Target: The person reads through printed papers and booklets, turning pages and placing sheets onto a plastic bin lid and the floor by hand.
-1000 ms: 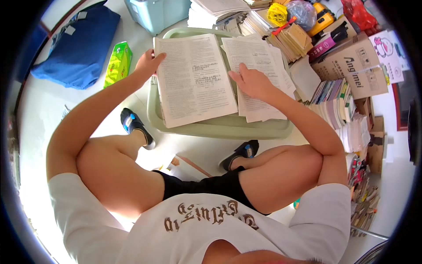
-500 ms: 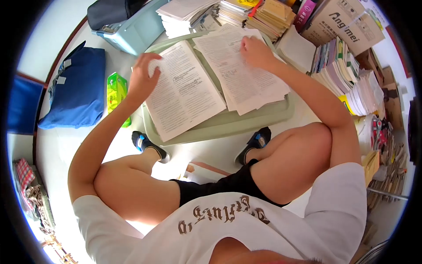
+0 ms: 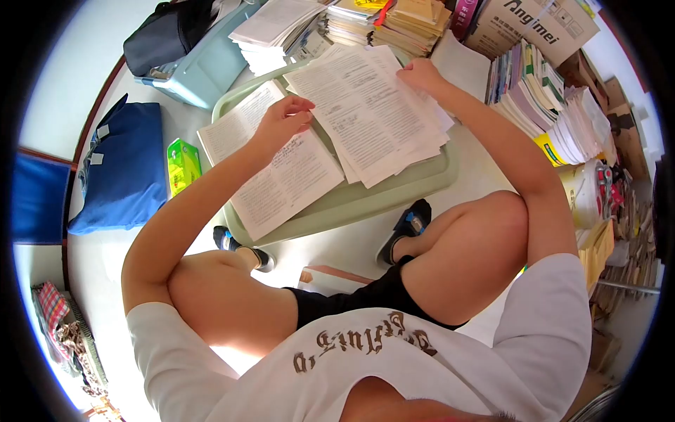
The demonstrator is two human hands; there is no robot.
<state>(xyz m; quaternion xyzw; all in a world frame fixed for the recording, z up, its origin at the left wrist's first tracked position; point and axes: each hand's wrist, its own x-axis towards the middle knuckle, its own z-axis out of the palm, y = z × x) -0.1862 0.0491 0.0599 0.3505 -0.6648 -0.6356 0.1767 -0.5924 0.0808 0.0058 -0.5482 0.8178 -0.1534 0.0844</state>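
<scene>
Two stacks of printed paper sheets lie side by side on a pale green plastic lid or table top. My left hand (image 3: 283,126) hovers over the left paper stack (image 3: 288,186), its fingers apart and pointing toward the right stack, with nothing visible in them. At the upper right edge of the right paper stack (image 3: 369,119), my right hand (image 3: 424,76) has its fingers pinched on a printed sheet; the fingertips are partly hidden. Several sheets of that stack are fanned unevenly. The green top (image 3: 351,204) shows along the front.
Behind stand a light blue bin (image 3: 211,74) with a dark bag, paper piles (image 3: 274,32) and a cardboard box (image 3: 531,32). Books (image 3: 524,91) line the right side. A blue bag (image 3: 123,169) and a green-yellow pack (image 3: 183,165) lie at left. My feet flank the front edge.
My left hand has moved right from the left stack's outer edge to its inner side. My right hand has shifted to the right stack's outer edge, where sheets are now more fanned. The view has shifted slightly.
</scene>
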